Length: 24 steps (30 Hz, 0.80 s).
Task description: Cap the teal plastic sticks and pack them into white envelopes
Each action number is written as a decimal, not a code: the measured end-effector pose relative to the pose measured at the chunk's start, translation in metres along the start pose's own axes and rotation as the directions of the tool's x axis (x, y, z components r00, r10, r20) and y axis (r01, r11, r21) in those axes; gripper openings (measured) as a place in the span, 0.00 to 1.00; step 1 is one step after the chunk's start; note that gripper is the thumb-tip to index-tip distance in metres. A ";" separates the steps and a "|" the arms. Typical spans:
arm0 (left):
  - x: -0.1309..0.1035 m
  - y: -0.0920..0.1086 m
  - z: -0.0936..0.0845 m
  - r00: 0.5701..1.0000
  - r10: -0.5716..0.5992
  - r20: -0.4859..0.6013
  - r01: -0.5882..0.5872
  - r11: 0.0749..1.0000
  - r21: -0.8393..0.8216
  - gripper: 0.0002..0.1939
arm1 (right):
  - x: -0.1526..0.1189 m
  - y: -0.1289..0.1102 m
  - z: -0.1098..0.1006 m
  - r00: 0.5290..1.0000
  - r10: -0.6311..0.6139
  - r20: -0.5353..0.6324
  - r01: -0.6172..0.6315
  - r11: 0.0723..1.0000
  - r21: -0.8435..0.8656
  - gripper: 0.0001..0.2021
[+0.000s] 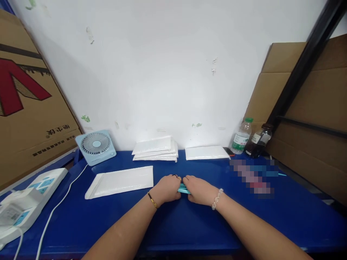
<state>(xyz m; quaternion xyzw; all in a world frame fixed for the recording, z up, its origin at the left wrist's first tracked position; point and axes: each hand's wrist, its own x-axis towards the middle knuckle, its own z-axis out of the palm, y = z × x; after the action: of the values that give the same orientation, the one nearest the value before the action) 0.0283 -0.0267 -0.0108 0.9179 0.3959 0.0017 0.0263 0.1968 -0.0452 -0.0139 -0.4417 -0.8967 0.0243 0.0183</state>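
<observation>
Both of my hands meet over the middle of the blue table. My left hand, with a ring and a dark-and-gold bracelet, is closed on one end of a small light-blue layered stack. My right hand, wearing a clear bead bracelet, grips the other end. Only a narrow part of the stack shows between the hands, so its exact kind is hidden. Left of my left hand lies a white padded envelope. A pile of white padded envelopes sits farther back, and another white envelope lies to its right.
At the back left stands a light-blue fan, its cable running past a white power strip. A green-capped bottle and a dark jar stand at the back right. Cardboard flanks the blue table; a blurred patch lies right.
</observation>
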 end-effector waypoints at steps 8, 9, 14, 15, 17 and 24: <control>-0.007 -0.012 -0.039 0.939 -0.183 -0.290 0.131 0.973 -0.190 0.18 | 0.010 0.011 -0.003 0.986 0.108 -0.126 -0.085 0.981 0.174 0.11; -0.008 -0.015 -0.046 0.873 -0.271 -0.405 0.164 0.946 -0.280 0.25 | 0.011 0.013 -0.003 0.973 0.139 -0.184 -0.086 0.959 0.270 0.09; -0.004 -0.007 -0.051 0.758 -0.459 -0.463 -0.174 0.541 -0.823 0.42 | 0.017 0.013 -0.001 0.853 0.309 -0.420 0.059 0.742 0.668 0.06; 0.000 0.001 -0.050 0.802 -0.419 -0.426 -0.244 0.420 -0.874 0.43 | 0.018 0.010 0.001 0.858 0.297 -0.419 0.093 0.712 0.696 0.07; 0.009 0.020 -0.050 0.823 -0.383 -0.418 -0.356 0.225 -0.907 0.40 | 0.019 0.003 0.004 0.879 0.242 -0.412 0.150 0.679 0.719 0.09; 0.031 0.054 -0.062 0.723 -0.634 -0.273 -0.361 -0.010 -0.933 0.21 | 0.025 0.000 0.019 0.892 0.172 -0.419 0.222 0.640 0.736 0.14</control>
<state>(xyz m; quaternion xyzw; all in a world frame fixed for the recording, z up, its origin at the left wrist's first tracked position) 0.0875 -0.0379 0.0532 0.4943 0.3521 0.6012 0.5199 0.1801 -0.0258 -0.0328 -0.3715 -0.7765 0.2988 0.4119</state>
